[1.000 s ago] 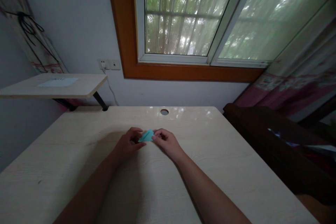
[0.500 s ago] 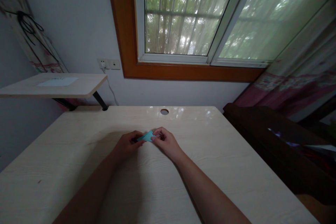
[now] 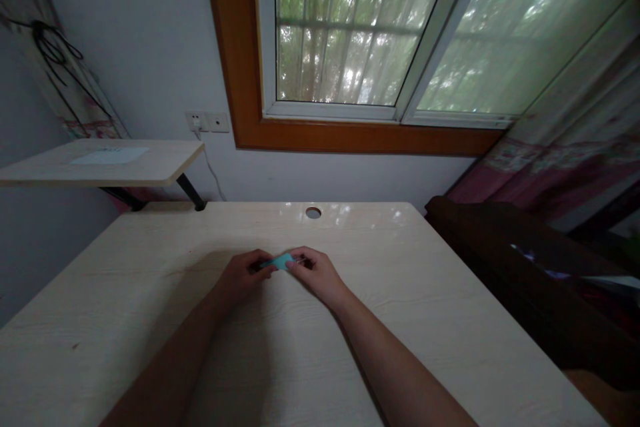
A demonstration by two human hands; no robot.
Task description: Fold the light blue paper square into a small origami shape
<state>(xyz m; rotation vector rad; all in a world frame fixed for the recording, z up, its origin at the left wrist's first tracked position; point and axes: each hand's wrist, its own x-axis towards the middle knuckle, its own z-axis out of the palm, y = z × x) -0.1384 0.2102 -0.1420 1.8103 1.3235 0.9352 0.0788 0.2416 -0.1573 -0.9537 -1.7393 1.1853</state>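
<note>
Two bare hands pinching one small teal piece over a pale desk
The left hand (image 3: 245, 271) has thumb and fingers clamped on the left end of the teal piece (image 3: 282, 261); the right hand (image 3: 317, 270) grips its right end the same way; from here I can't tell whether it touches the desk (image 3: 400, 320); the round hole (image 3: 313, 213) lies just beyond, near the far edge.

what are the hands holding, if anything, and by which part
A small turquoise piece, apparently folded paper: the left hand pinches its left end, the right hand its right end.
</note>
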